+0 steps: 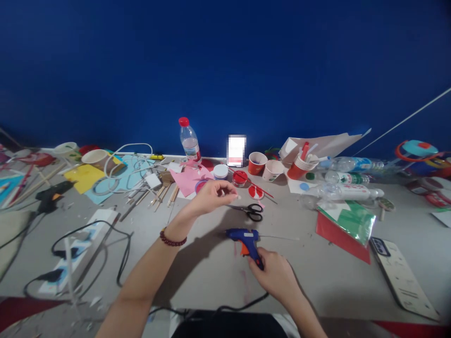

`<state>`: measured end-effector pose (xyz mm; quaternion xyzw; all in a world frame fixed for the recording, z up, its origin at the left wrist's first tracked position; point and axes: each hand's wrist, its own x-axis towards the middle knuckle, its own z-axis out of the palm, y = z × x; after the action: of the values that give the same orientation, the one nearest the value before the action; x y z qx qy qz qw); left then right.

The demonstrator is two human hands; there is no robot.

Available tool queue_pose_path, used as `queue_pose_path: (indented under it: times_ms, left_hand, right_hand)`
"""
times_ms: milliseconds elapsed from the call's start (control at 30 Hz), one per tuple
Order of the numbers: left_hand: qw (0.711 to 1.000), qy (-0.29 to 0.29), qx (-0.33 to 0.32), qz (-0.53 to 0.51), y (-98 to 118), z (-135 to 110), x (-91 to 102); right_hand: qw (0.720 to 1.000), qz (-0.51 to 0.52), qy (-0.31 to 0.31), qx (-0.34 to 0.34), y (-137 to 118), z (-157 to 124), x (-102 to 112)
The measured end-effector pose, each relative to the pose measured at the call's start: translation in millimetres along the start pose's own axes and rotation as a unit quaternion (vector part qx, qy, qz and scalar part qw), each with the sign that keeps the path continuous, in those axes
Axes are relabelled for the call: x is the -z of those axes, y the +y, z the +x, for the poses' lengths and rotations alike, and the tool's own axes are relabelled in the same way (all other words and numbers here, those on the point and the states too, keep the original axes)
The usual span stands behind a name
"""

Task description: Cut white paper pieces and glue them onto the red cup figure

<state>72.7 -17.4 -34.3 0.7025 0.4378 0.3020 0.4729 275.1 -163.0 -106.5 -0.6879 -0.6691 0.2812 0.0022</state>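
Observation:
My right hand (276, 272) is closed on the lower handle of a blue glue gun (246, 234). The gun has an orange trigger, its nozzle points left, and a thin clear glue stick (278, 237) sticks out of its back. Raised above the table, my left hand (213, 195) has its thumb and fingertips pinched together. A tiny whitish bit (238, 197) shows at those fingertips, too small to name. Black-handled scissors (254, 212) lie just beyond the glue gun, their blades partly behind my left hand.
Paint jars (240, 178), a paintbrush (259, 185) and paper cups (258, 163) stand or lie at the back. A power strip (82, 249) with cables is at the left. At the right are plastic bottles (347, 192), coloured sheets (347, 230) and a phone (405, 279).

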Motion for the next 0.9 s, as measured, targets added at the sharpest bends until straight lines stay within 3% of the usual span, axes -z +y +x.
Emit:
queue_pose_path:
  times_ms: [167, 233, 333, 400, 500, 600, 700, 900]
  left_hand:
    - [0.994, -0.016, 0.042, -0.1, 1.2, -4.2, 7.3]
    - [0.992, -0.01, 0.044, -0.121, 1.5, -5.1, 10.7]
    - [0.99, 0.016, 0.039, -0.136, 0.7, -5.2, 15.9]
    - [0.987, 0.04, 0.027, -0.156, 0.5, -5.1, 19.2]
    - [0.978, 0.079, 0.01, -0.193, 2.4, -6.0, 23.9]
    - [0.97, 0.115, 0.007, -0.214, 6.2, -8.0, 28.2]
    - [0.969, 0.143, -0.001, -0.2, 9.2, -9.9, 31.4]
    - [0.965, 0.193, -0.007, -0.179, 9.4, -9.4, 31.0]
  right_hand:
    - [0.983, 0.175, -0.038, 0.027, 14.8, -2.8, 1.7]
    - [0.954, 0.29, -0.074, 0.014, 22.8, -5.7, 0.3]
    - [0.887, 0.448, -0.111, 0.013, 32.0, -10.3, -1.2]
    - [0.85, 0.518, -0.085, 0.037, 34.6, -11.2, -0.8]
    - [0.818, 0.574, -0.013, 0.048, 32.2, -6.4, 2.6]
    - [0.81, 0.582, 0.046, 0.044, 23.1, 4.3, 10.3]
    - [0.806, 0.586, 0.065, 0.062, 9.9, 15.3, 22.2]
    - [0.759, 0.643, 0.085, 0.055, -17.0, 26.6, 52.6]
